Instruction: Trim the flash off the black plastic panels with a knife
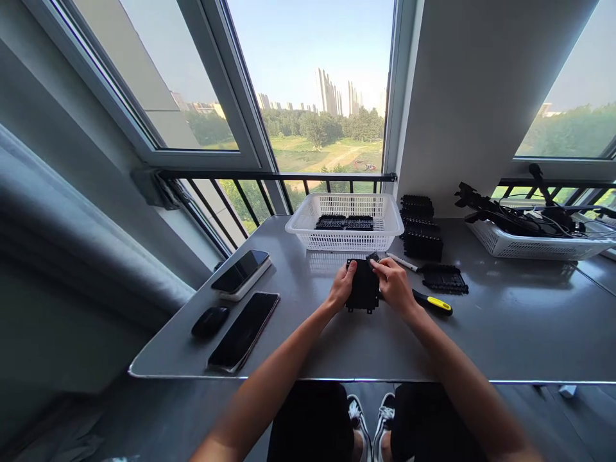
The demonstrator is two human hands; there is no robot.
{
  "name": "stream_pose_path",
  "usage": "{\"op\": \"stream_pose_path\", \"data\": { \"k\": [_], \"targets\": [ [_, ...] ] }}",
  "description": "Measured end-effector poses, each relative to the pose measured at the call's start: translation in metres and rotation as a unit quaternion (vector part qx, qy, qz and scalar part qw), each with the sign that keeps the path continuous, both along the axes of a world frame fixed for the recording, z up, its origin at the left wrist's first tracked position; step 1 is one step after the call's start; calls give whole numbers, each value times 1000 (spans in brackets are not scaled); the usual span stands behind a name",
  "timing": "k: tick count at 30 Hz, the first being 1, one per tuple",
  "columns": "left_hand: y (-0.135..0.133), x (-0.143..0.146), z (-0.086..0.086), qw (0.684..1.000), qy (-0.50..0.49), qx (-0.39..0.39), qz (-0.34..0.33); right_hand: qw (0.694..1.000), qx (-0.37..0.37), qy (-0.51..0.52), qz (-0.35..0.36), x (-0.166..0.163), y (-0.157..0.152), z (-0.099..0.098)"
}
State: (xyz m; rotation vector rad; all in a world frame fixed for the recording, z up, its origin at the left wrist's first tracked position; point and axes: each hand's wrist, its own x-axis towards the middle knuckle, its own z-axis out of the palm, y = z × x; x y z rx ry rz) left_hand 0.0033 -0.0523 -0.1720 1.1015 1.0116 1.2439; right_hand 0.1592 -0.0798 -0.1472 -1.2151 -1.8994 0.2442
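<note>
Black panel point(363, 289) in your hands, over the worktop point(308, 353), between its front edge and the white basket by the far edge. Whether it touches the surface, cannot tell. Your left hand point(342, 283) grips its left side, thumb on the face. Your right hand point(392, 282) pinches a small dark piece point(372, 256) at the panel's far right corner; detail too small to read.

Just right of your right hand: a yellow-and-black handle point(437, 305). Farther toward the far edge, a white pen point(400, 261) and a flat black part point(445, 280). Behind these, stacked black parts point(421, 237), beside the white basket point(344, 241), which holds more black pieces point(344, 222).

Toward the worktop's left edge: two dark-screened devices point(246, 328), a black mouse point(210, 322) near the closer one. Toward the far right corner: a second basket point(514, 249) heaped with black gear and cables point(524, 218).
</note>
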Motion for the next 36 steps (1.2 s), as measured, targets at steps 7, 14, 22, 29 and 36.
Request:
{"op": "stream_pose_path", "data": {
  "k": [7,14,22,29,36],
  "targets": [
    [5,1,-6,1000,-5,-3,28,994,-17,-103,42,-12,-7,0],
    [19,-13,-9,995,-30,-24,93,972,-32,-159,168,-16,-19,2],
    [21,-20,-4,993,-44,-38,104,982,-26,-16,186,-1,-16,12],
    [3,-1,0,995,-55,-38,71,998,29,56,11,2,1,3],
    [-5,14,-7,994,-68,-52,70,999,17,-2,43,-7,7,-5]
  ]
}}
